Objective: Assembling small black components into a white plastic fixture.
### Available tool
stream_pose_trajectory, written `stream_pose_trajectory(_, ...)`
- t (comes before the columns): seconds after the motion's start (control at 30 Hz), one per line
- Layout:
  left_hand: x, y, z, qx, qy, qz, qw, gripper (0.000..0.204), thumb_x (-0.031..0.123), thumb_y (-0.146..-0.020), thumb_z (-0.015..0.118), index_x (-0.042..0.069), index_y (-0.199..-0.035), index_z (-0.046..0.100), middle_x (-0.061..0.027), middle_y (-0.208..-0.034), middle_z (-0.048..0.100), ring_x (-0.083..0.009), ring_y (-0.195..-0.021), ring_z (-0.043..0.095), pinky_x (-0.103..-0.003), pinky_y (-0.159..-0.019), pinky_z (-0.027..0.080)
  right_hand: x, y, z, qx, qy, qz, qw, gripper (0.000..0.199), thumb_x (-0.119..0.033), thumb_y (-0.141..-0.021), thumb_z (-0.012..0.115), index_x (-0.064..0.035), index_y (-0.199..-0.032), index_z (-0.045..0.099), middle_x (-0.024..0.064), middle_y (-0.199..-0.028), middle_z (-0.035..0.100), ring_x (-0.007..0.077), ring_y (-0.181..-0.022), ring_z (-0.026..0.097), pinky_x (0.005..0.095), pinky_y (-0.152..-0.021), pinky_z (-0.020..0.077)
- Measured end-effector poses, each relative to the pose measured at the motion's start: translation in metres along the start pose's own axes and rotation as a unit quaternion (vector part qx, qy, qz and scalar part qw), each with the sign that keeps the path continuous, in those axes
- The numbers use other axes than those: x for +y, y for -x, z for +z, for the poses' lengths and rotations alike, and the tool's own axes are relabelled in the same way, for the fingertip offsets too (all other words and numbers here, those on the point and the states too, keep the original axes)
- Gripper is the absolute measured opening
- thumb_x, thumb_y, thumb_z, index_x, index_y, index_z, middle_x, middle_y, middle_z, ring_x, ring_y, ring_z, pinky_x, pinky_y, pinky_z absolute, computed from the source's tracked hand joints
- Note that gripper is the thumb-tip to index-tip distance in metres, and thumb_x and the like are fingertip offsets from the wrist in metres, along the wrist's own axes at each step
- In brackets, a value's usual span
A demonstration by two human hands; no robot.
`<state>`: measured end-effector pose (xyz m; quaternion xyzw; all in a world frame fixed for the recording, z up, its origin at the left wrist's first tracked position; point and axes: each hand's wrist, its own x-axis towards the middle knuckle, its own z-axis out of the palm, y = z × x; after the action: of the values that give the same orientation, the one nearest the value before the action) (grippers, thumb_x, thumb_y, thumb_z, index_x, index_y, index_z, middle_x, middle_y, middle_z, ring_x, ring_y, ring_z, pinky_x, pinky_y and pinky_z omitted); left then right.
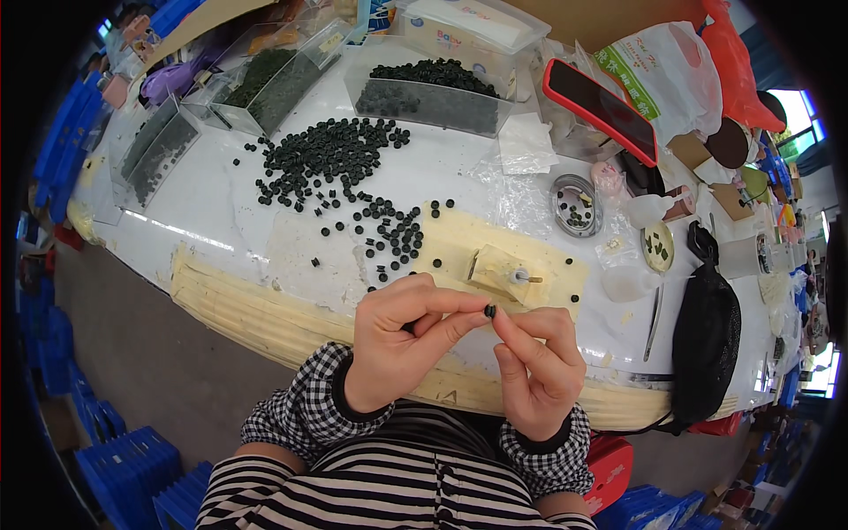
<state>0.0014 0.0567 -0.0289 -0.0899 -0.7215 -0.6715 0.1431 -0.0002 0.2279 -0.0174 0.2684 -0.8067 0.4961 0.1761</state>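
Note:
A small black grooved piece (490, 311) is held up in front of me, above the table's near edge. My left hand (402, 336) pinches it between thumb and index finger. From the other side, the fingertips of my right hand (541, 358) press on the same piece, the remaining fingers curled. Just beyond my hands is a block-shaped fixture (499, 272) with a short metal pin, mounted on a yellowish board (450, 231). Loose pieces of the same black kind form a spread-out pile (331, 159) at the left, trailing toward my left hand.
Clear bins (433, 106) with black pieces stand at the back. A red-cased phone (601, 110) leans at the back right. Further right are a round tin (577, 205), a small dish (658, 246), tweezers (654, 322) and a black mesh pouch (707, 331). Padding (238, 300) lines the table's front edge.

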Motion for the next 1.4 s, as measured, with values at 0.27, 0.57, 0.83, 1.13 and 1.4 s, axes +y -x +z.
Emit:
stream_pose_trajectory(0.27,-0.0007,-0.0005,-0.0002,-0.005,-0.002,0.000,1.000,0.020,-0.002,-0.076,0.075,0.006,-0.095,0.075,0.0033,-0.058,0.043,-0.0044,-0.053,0.037,-0.021,-0.049,0.029,0.0003,-0.0005,-0.0009,-0.003,0.012,-0.005,1.000,0.037,0.002,-0.072,0.073,-0.0038,-0.109,0.071,0.0061,-0.090,0.065,0.0217,-0.079,0.056,0.0313,-0.071,0.0457)
stream_pose_trajectory(0.57,-0.0009,-0.0005,-0.0011,-0.017,-0.004,-0.001,1.000,0.020,-0.002,-0.076,0.075,0.006,-0.094,0.075,0.0032,-0.058,0.043,-0.0046,-0.053,0.037,-0.021,-0.049,0.029,0.0015,-0.0009,-0.0045,-0.021,0.031,-0.016,0.999,0.037,0.002,-0.072,0.073,-0.0050,-0.109,0.071,0.0050,-0.091,0.065,0.0214,-0.078,0.056,0.0302,-0.069,0.0466)
stream_pose_trajectory(0.83,-0.0016,0.0006,-0.0021,-0.020,0.001,-0.011,1.000,0.021,-0.002,-0.076,0.075,0.006,-0.095,0.075,0.0034,-0.058,0.042,-0.0045,-0.053,0.036,-0.021,-0.049,0.028,0.0019,-0.0033,-0.0051,-0.027,0.031,-0.025,0.999,0.039,0.002,-0.072,0.074,-0.0062,-0.109,0.071,0.0046,-0.092,0.065,0.0214,-0.078,0.056,0.0297,-0.068,0.0469)
stream_pose_trajectory(1.13,0.0011,-0.0013,-0.0003,-0.014,-0.004,-0.007,1.000,0.021,-0.001,-0.076,0.075,0.007,-0.095,0.075,0.0034,-0.057,0.042,-0.0043,-0.052,0.036,-0.021,-0.048,0.028,0.0013,-0.0017,-0.0030,-0.007,0.018,-0.007,1.000,0.036,0.001,-0.072,0.074,-0.0054,-0.107,0.072,0.0055,-0.090,0.065,0.0216,-0.078,0.056,0.0301,-0.068,0.0471)
stream_pose_trajectory(1.4,0.0031,-0.0009,-0.0014,-0.021,-0.005,-0.010,1.000,0.022,-0.001,-0.076,0.075,0.006,-0.096,0.074,0.0034,-0.057,0.042,-0.0044,-0.052,0.036,-0.021,-0.048,0.027,0.0007,-0.0012,-0.0014,0.006,0.016,-0.003,1.000,0.035,0.002,-0.073,0.073,-0.0043,-0.107,0.072,0.0060,-0.089,0.065,0.0215,-0.077,0.057,0.0301,-0.068,0.0462)
